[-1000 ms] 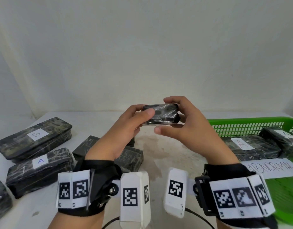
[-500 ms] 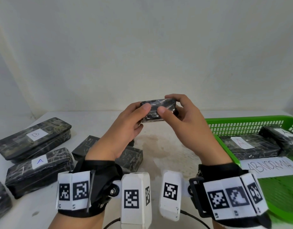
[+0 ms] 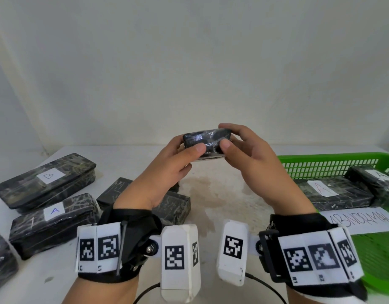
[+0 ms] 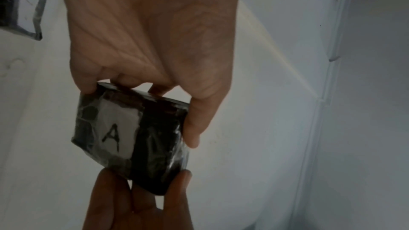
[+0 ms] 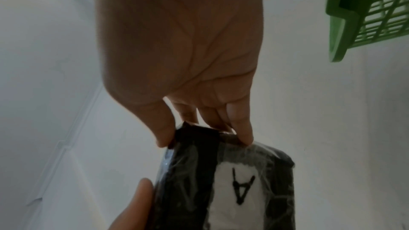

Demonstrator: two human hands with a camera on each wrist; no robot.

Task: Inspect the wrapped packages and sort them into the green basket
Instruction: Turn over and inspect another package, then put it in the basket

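Note:
Both hands hold one small black wrapped package [image 3: 205, 142] up above the middle of the table. My left hand [image 3: 184, 150] pinches its left end, thumb on the near face. My right hand [image 3: 227, 139] grips its right end, thumb in front and fingers over the top. Its white label reads A on the underside [image 4: 115, 132] [image 5: 241, 193], facing the wrist views. The green basket [image 3: 334, 159] stands at the right and holds two wrapped packages [image 3: 334, 194] [image 3: 377, 181] labelled A, plus a paper sign reading ABNORMAL [image 3: 362, 220].
At the left lie long wrapped packages, one labelled B [image 3: 46, 181] and one labelled A [image 3: 53, 218], with another cut off at the frame edge [image 3: 0, 262]. Smaller black packages [image 3: 174, 207] lie under my left forearm. A white wall rises behind the table.
The package has been turned in my hands and lifted slightly. My right thumb has come round onto its near face, close to the left thumb.

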